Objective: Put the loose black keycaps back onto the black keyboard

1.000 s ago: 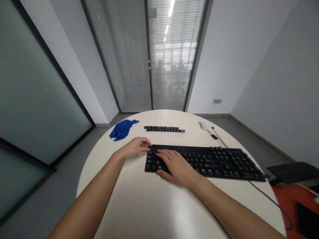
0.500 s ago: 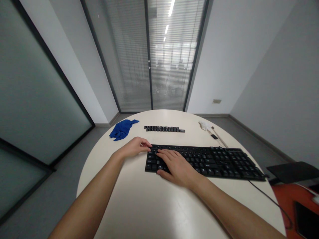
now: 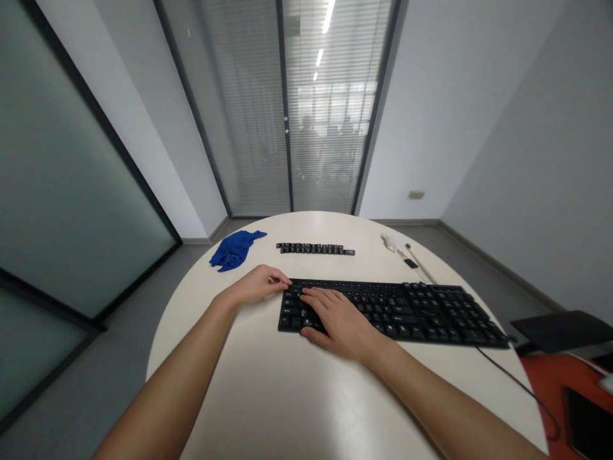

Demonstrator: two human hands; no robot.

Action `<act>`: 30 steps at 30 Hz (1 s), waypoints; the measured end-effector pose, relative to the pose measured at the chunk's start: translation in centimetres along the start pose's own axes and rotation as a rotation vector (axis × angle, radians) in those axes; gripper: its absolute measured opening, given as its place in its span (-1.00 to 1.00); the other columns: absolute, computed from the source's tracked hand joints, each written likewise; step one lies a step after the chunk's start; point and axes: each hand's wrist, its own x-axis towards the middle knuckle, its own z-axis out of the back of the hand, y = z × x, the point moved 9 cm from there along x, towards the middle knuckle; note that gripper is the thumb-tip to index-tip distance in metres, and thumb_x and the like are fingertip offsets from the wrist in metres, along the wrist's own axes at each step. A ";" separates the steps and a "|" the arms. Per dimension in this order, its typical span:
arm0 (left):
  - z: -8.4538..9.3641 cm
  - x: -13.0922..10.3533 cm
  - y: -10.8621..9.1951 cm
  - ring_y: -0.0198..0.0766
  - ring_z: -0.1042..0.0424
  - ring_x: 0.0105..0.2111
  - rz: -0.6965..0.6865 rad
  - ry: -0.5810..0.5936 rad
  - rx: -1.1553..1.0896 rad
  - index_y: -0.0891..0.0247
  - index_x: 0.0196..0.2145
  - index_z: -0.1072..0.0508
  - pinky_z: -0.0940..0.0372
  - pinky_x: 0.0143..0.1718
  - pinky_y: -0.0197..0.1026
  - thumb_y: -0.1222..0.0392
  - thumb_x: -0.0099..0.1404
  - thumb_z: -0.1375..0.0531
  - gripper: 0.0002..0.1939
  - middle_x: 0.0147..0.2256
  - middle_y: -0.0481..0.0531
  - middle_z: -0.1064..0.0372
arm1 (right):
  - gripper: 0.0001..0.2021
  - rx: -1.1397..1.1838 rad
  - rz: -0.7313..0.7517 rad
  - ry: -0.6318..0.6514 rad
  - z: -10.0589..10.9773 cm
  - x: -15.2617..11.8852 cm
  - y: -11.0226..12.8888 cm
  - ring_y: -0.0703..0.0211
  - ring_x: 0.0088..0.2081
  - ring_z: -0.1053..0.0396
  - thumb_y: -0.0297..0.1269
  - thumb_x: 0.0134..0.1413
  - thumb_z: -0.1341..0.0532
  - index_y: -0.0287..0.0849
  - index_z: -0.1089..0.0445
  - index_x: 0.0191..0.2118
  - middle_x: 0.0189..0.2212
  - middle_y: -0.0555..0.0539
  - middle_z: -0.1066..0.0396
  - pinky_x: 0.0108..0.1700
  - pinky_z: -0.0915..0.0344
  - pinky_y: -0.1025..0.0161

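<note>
A black keyboard (image 3: 407,313) lies across the table in front of me, most keys in place, with a bare-looking strip along its far edge. My left hand (image 3: 261,282) is at its far left corner, thumb and index finger closed together on that corner. Flat over the left part of the keys rests my right hand (image 3: 338,322), fingers stretched out and thumb near the front edge; the keys beneath are hidden. Beyond the keyboard, several loose black keycaps (image 3: 316,248) stand lined up in two close rows.
A crumpled blue cloth (image 3: 234,249) lies at the far left of the round white table (image 3: 268,396). At the far right are a white crumpled item (image 3: 393,242) and a thin brush-like stick (image 3: 421,263). The keyboard cable (image 3: 520,381) runs off the right edge, near a red seat (image 3: 546,383).
</note>
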 end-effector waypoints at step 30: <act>1.0 0.7 0.9 -0.04 -0.44 -0.03 -0.053 -0.175 0.066 0.20 -0.16 -0.58 -0.28 0.04 -0.05 0.06 0.18 -0.32 -0.72 -0.05 0.13 -0.52 | -0.30 -0.075 -0.081 -0.003 -0.1 1.0 0.4 -0.19 0.20 -0.18 0.03 0.16 -0.22 -0.10 -0.16 0.36 0.29 -0.21 -0.22 0.21 -0.09 -0.09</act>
